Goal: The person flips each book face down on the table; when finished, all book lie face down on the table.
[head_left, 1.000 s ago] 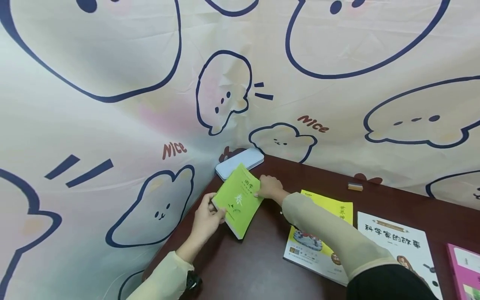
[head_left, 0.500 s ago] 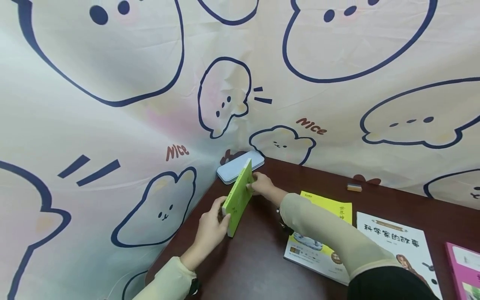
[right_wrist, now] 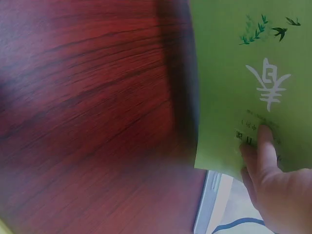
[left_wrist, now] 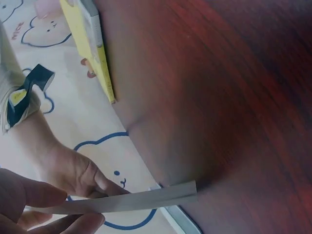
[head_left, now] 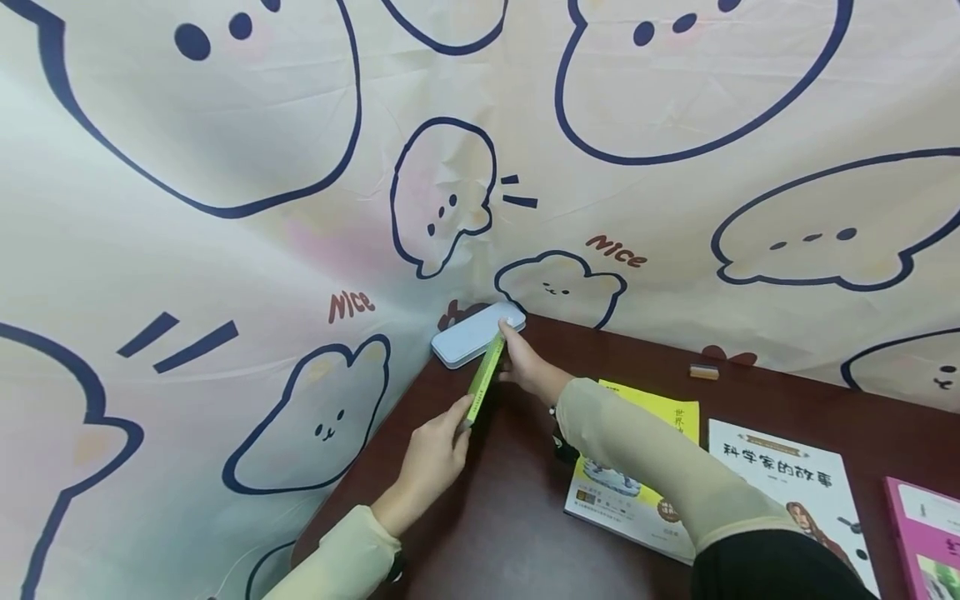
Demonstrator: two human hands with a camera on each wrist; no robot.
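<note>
A thin green book (head_left: pixel 486 383) stands on its edge over the brown table, its narrow spine turned up toward the head camera. My left hand (head_left: pixel 431 458) pinches the near end, with thumb and fingers on opposite sides of the book (left_wrist: pixel 151 201) in the left wrist view. At the far end my right hand (head_left: pixel 531 368) grips it, thumb by the top corner and fingers against the cover. The right wrist view shows that cover (right_wrist: pixel 224 83), with a large white character and small birds, under the fingers of the right hand (right_wrist: pixel 280 187).
A pale blue flat case (head_left: pixel 465 340) lies in the table's back corner, just behind the green book. To the right lie a yellow book (head_left: pixel 648 406), partly under the right forearm, a white book (head_left: pixel 780 467) and a magenta book (head_left: pixel 918 542). A small block (head_left: pixel 703 372) sits near the patterned cloth wall (head_left: pixel 660 208).
The green book has turned from showing its front cover to standing on edge with its spine up. Both hands have stayed on it, the left moving slightly up and right.
</note>
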